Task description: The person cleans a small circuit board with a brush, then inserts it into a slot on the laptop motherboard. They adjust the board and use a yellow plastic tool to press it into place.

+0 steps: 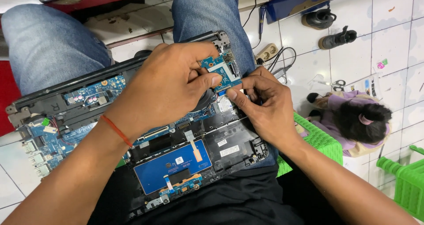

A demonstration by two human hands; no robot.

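- Pinching a small blue circuit board, the left hand clamps it by thumb and finger over the opened laptop on the lap.
- Right hand fingertips are together at the board's lower edge — maybe on a connector, I cannot tell.
- Risk: a hard pull could tear the thin cable.
- White rectangular labels sit on the black cover — beside the blue touchpad board.

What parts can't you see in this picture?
- Head view: the fan under the left hand, mostly covered by it.
- The connector below the small blue circuit board, hidden by the right hand fingertips.
- The open laptop left edge, cut off by the frame.
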